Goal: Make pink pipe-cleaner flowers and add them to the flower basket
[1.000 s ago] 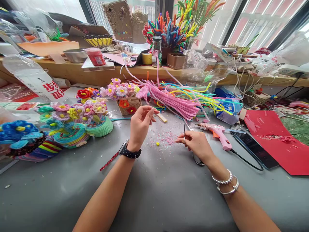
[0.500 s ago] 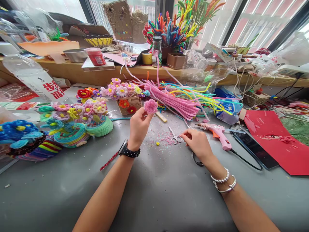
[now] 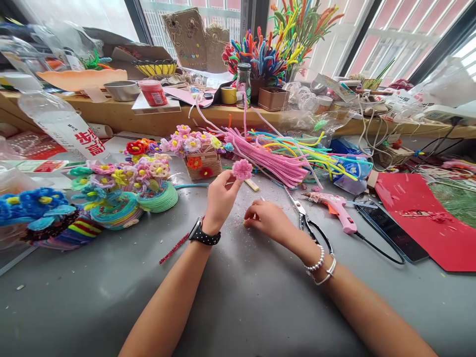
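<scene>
My left hand (image 3: 219, 198) is raised above the grey table (image 3: 238, 297) and pinches a small pink pipe-cleaner flower (image 3: 242, 169) between thumb and fingertips. My right hand (image 3: 268, 220) rests low on the table just right of it, fingers curled down onto the spot where pink fluff and a tiny yellow piece lay. I cannot see whether it grips anything. A large pair of scissors (image 3: 308, 220) lies on the table just right of my right hand. A heap of pink pipe cleaners (image 3: 271, 158) lies behind the flower.
Finished pipe-cleaner flower baskets (image 3: 122, 193) crowd the left. A pink glue gun (image 3: 336, 206) with its cord, a phone (image 3: 390, 225) and red paper (image 3: 424, 218) lie to the right. A wooden shelf (image 3: 208, 111) with jars and pipe-cleaner bundles runs along the back.
My right hand has let go of the small scissors and moved left to the fluff-strewn spot in front of my left hand. The pink flower stays pinched in my left hand.
</scene>
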A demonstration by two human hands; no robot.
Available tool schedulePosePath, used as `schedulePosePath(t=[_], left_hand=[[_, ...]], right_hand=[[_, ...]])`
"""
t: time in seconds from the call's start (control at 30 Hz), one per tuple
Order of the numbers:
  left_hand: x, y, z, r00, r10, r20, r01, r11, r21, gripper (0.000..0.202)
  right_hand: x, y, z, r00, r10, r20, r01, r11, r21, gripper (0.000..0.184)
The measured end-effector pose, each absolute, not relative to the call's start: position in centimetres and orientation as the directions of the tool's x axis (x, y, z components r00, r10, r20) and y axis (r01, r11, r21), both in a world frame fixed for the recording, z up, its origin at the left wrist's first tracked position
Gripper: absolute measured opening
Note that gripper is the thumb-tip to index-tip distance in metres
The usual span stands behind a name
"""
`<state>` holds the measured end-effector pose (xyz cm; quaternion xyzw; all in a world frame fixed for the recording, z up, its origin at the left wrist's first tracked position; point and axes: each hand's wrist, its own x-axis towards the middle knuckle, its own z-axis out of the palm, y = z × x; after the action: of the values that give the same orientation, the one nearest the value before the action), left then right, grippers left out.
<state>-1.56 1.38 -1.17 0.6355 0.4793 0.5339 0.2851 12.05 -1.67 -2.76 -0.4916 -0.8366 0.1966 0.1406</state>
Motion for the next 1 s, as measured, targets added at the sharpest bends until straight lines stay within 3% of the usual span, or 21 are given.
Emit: schedulePosePath(t=[0.17, 0.37, 0.7, 0.87, 1.0], left_hand=[[-1.5, 1.4, -1.2, -0.006, 0.919, 0.393, 0.282, -0.376, 0.883, 0.020], [-1.5, 1.4, -1.2, -0.010, 0.921, 0.389, 0.293, -0.369, 0.882, 0.020], [-1.3, 1.3, -1.1, 0.013, 0.893, 0.450, 0.297, -0.434, 0.851, 0.016], [-1.4, 1.3, -1.1, 0.048, 0.876, 0.479, 0.381, -0.460, 0.802, 0.014], [-1.4, 1.3, -1.2, 0.088, 0.825, 0.558, 0.508, -0.519, 0.688, 0.012]], right_hand=[[11.7, -1.5, -3.1, -0.464, 0.886, -0.008, 0.773, 0.401, -0.491, 0.003], [12.7, -2.2, -3.3, -0.410, 0.907, 0.097, 0.655, 0.367, -0.661, 0.002], [13.8, -2.4, -1.9, -0.142, 0.962, 0.234, 0.423, 0.273, -0.864, 0.008], [14.1, -2.3, -2.0, -0.053, 0.962, 0.267, 0.361, 0.267, -0.893, 0.010], [14.4, -2.3, -1.9, -0.017, 0.955, 0.298, 0.319, 0.287, -0.903, 0.016]])
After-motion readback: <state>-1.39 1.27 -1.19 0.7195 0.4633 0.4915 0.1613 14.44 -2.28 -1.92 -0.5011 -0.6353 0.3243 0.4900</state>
